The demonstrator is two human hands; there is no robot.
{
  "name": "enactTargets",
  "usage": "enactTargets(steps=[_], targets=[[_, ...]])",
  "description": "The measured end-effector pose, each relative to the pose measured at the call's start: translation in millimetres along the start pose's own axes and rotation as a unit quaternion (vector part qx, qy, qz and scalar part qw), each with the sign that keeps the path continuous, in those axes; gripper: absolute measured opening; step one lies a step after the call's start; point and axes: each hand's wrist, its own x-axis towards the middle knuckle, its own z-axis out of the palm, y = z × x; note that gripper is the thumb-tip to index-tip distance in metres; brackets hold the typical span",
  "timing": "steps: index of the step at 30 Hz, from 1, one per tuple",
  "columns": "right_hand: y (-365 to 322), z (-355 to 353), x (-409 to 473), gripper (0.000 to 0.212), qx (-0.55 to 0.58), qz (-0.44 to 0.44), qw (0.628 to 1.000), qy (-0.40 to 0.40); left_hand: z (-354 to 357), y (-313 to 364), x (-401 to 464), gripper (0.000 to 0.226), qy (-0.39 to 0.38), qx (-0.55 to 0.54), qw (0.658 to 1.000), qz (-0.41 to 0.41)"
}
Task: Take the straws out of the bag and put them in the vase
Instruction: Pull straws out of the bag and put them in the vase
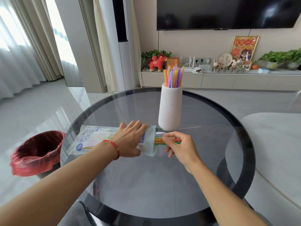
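Your left hand [130, 139] lies flat and spread on the bag [91, 139], pinning it to the table [146, 185] just in front of the vase [170, 108]. Your right hand [180, 146] is closed in a pinch on a few straws [158, 139] that stick out of the bag's open end, the end nearest the vase's foot.

These straws look very light and thin, smooth plastic, stiff enough to keep straight but easy to kink if you squeeze hard. Take them near the exposed ends with fingertips, several at once, and draw them along their length so they slide out without buckling. The bag is soft, slick film; it will likely slip toward the vase unless your palm stays pressing it down.

The vase is tall, narrow and ribbed, with a bundle [173, 77] of coloured straws already standing in its mouth. It could tip if you knock it, so feed new ones in from above.

The table is round, dark glass, glossy and probably slippery, with only the bag in front of the vase. Left of the vase and below the table edge sits a bin [37, 152] with a red liner. Behind the vase runs a low cabinet [228, 80] with ornaments, and a dark screen [228, 12] hangs above it. Pale tiled floor surrounds it all.
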Motion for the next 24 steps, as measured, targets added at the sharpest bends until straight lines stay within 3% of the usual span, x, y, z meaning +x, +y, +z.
enactTargets(steps=[10,24], targets=[[0,-51,5,0.006,0.022,0.049,0.998,0.040,23,-8,-3,0.099,-0.025,-0.026,0.999,-0.026],[-11,-174,-36,0.011,0.061,0.077,0.985,0.140,13,-11,0,0.116,-0.161,-0.089,0.982,-0.029]])
